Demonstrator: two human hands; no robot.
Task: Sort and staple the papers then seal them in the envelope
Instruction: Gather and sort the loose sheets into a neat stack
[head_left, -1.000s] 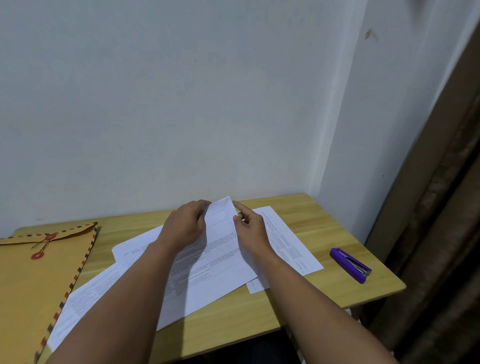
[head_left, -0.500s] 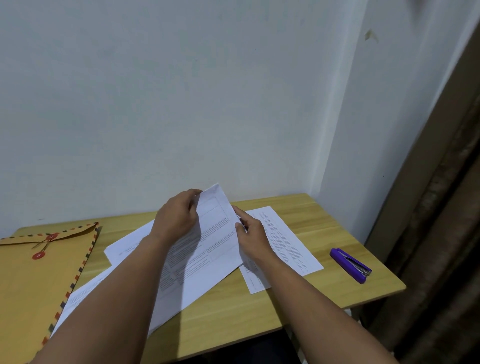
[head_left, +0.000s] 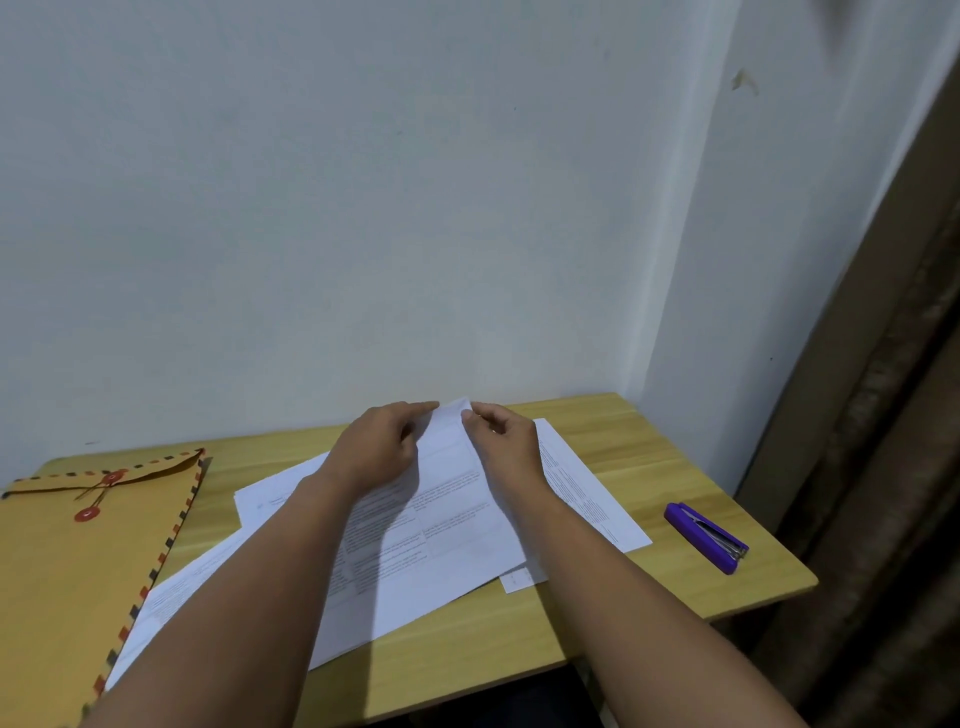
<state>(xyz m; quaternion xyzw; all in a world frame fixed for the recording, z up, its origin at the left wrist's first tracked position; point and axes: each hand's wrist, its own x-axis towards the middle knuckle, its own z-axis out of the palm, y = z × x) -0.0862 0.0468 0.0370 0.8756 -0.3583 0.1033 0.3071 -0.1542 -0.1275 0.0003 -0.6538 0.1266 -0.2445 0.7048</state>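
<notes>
Across the middle of the wooden desk (head_left: 649, 452), in the corner of the pale walls, the printed papers (head_left: 457, 540) lie fanned out and overlapping, the top sheet slanting from the near left up to the far centre. Over on the left, the big tan envelope (head_left: 78, 561) lies flat with its striped border and red string buttons, flap closed, its right edge just beside the lowest sheet. Both forearms reach in from the near edge. The left hand (head_left: 379, 452) curls over the far left side of the top sheet, fingers bent and gripping its far end. The right hand (head_left: 506, 441) meets it from the other side, thumb and fingers nipping that same far corner, hands close together but apart. On the right, the small purple stapler (head_left: 706, 535) lies apart from the papers near the desk's right edge
</notes>
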